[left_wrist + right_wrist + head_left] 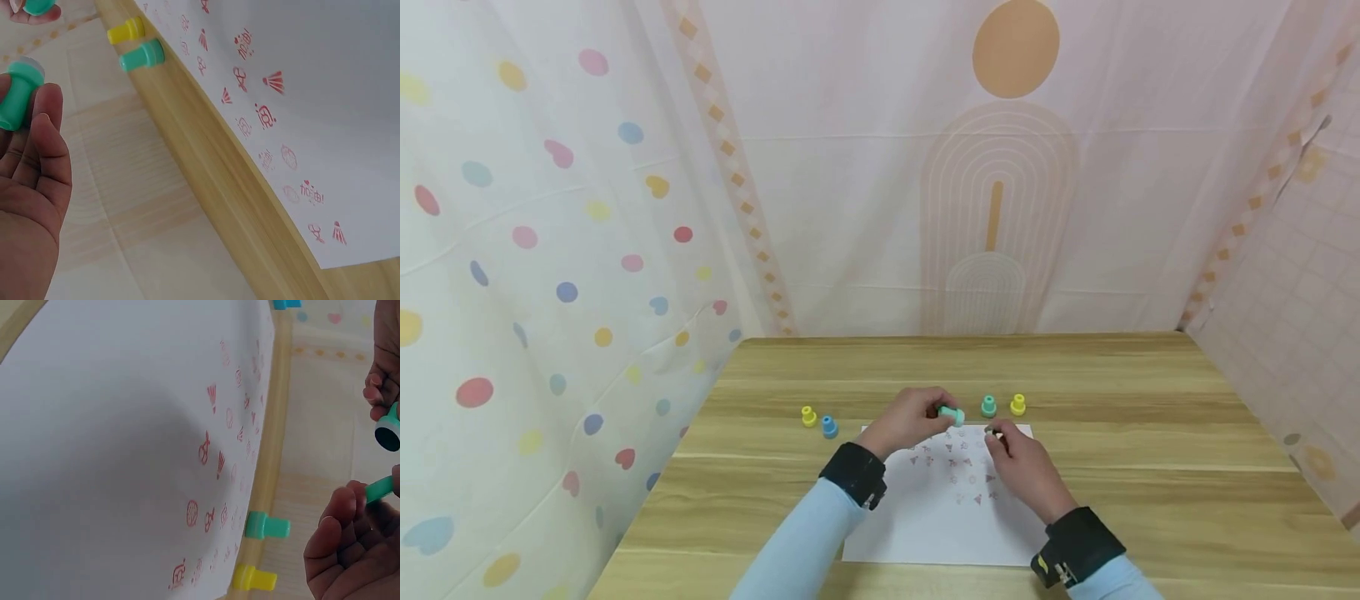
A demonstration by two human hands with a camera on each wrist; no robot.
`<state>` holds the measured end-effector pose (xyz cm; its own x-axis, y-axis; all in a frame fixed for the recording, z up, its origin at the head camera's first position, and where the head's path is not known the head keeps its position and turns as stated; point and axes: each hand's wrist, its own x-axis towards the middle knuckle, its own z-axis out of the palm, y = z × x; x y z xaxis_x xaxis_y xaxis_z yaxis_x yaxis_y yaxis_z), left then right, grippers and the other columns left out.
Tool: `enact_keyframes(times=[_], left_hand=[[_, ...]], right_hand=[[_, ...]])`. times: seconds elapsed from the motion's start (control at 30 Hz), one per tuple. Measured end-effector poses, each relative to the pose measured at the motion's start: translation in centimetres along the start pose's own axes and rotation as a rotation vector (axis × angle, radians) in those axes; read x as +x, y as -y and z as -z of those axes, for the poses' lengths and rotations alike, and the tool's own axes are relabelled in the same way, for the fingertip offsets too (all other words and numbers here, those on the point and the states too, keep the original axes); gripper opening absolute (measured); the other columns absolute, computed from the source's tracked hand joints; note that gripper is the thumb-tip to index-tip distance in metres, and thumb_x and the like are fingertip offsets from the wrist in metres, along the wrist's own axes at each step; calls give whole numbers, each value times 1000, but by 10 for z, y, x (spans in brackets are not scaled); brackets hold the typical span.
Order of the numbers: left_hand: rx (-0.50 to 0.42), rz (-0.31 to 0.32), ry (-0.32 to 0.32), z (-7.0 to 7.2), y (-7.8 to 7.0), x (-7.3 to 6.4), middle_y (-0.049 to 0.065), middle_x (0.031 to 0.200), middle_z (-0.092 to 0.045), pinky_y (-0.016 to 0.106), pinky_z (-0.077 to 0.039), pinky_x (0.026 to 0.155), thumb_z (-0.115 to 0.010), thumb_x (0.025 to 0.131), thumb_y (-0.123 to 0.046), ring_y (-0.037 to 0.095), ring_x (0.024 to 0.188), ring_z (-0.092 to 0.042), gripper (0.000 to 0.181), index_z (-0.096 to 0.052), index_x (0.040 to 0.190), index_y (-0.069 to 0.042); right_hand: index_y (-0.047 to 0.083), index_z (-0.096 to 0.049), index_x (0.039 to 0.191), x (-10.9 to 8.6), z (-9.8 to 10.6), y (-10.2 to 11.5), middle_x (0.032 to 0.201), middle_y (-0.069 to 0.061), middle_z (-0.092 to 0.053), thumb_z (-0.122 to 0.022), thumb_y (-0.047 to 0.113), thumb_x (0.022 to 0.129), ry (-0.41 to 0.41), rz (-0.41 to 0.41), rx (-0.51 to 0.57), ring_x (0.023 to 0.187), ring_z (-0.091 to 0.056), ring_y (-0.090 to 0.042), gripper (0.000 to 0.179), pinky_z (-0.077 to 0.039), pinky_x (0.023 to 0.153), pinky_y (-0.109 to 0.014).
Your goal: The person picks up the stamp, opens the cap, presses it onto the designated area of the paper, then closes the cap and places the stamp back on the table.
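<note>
My left hand (908,423) holds a green toy stamp (953,416) above the far edge of a white paper sheet (925,537). In the right wrist view the stamp's dark round face (388,439) is bare inside a pale rim. A small green cap (379,489) is pinched between the thumb and fingers of my right hand (1024,468), just apart from the stamp. Red printed marks (265,116), among them shuttlecocks and characters, cover the upper part of the paper.
Beyond the sheet stand another green stamp (988,407) and a yellow stamp (1018,405). To the left are a second yellow stamp (808,417) and a blue stamp (829,427). Patterned curtains (850,208) border the wooden table (1150,417).
</note>
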<state>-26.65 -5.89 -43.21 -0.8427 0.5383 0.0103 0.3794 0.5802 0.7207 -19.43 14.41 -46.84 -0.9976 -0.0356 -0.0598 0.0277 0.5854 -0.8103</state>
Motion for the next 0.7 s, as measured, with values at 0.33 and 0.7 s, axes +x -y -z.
enact_keyframes(times=[0.33,0.7], left_hand=[[89,22,7,7,7,-5,-1,92,-64,25,-53,73,-66,97,-18,17,80,-58,16,-67,111,-11],[276,24,-7,12,16,-10,-3,92,-63,24,-52,76,-69,94,-15,15,80,-57,12,-68,105,-11]], right_hand=[[1,-59,124,-2,-2,1,102,-8,-65,-58,17,101,-13,74,-167,83,-55,-21,28,-54,75,-36],[0,-60,122,-1,-5,-1,99,-9,-62,-62,16,99,-28,123,-282,79,-53,-20,28,-51,69,-33]])
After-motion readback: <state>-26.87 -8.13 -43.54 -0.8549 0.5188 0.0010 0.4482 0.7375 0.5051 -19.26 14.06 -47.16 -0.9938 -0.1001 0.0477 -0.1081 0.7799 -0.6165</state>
